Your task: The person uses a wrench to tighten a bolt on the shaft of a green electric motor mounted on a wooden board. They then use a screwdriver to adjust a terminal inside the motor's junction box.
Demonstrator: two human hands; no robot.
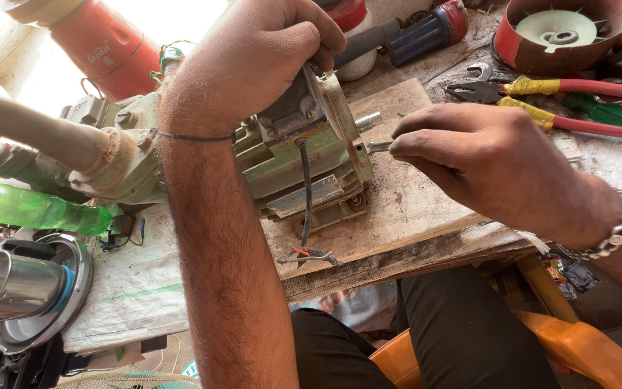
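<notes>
A: Where's the motor (304, 155)?
B: On the board (412, 216), green casing, on its side. Shaft (368, 120) sticks out of the end plate toward the pliers (541, 88).

A: Left hand (253, 61)?
B: Clamped over the top of the motor, fingers curled down around the housing. Looks like it's bracing the body, not turning anything.

A: Right hand (484, 155)?
B: Just beside the motor's end plate, below the shaft. Fingers pinched on a thin metal tool (378, 147); the tip meets the plate edge. Can't tell if it's a driver or a small spanner, since the handle is hidden in the fist.

A: So which step?
B: Judging by the pose, the person is working a fastener on the end plate, probably a through-bolt. Can't tell whether it's being loosened or tightened.

A: Next move calls for?
B: Likely keeping the tip seated while turning, with the left hand pressing down so the motor doesn't roll on the board. A slip would send the tip across the plate.

A: Anything else near the motor?
B: A black wire (306, 209) hangs down its front face, bare ends off the board's edge. Green bottle (34, 209) well off on the far side from the pliers. Red fan cover (563, 32) beyond the pliers.
</notes>
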